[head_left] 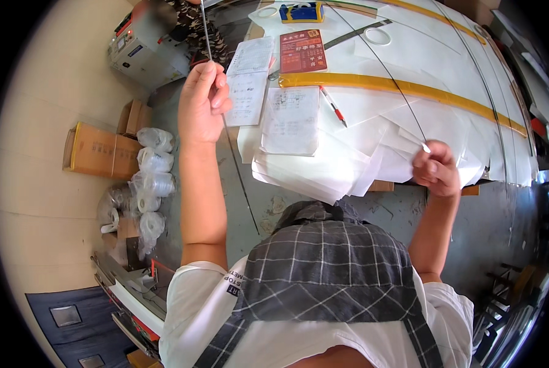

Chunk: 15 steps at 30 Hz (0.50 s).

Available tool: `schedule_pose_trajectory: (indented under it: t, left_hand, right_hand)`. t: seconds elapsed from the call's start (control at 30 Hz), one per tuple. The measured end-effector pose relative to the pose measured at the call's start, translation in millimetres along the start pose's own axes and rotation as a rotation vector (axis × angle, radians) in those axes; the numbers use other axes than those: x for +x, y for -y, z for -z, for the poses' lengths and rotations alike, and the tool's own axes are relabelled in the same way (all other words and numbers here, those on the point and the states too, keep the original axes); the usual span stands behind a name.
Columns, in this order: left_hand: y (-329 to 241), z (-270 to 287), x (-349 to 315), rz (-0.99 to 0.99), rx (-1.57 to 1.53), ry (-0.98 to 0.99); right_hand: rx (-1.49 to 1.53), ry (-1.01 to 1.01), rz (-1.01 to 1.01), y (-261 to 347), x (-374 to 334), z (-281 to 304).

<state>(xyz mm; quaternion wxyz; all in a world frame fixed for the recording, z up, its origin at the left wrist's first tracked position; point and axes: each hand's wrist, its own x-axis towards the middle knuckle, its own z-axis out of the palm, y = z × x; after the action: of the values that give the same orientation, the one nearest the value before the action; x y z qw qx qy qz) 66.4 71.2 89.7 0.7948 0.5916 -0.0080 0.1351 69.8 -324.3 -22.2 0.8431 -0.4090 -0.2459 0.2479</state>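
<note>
One thin, long strip point(244, 186) is gripped partway along in the fingers point(204, 72) of the left hand point(202, 107). It looks grey above the grip and near black below, slanting down past the table's point(245, 136) left edge, its lower tip seen against the floor point(244, 214); its upper end runs out of view. A second thin dark line point(392, 83) slants across the table from the far edge to the right hand point(437, 168), at the near edge toward the right corner, where a small white piece point(426, 148) shows at the fingertips.
</note>
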Motion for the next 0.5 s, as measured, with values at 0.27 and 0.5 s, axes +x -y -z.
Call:
schedule_pose_trajectory:
  t: [0.27,0.5]
  left_hand:
    - [5,38,-9,0.085,-0.033,-0.032]
    - [29,14,-31,0.27,0.015,0.026]
  right_hand:
    - [0.114,-0.229,0.517,36,-87,57]
    - [0.476,-1.057,1.066,82,11,-58]
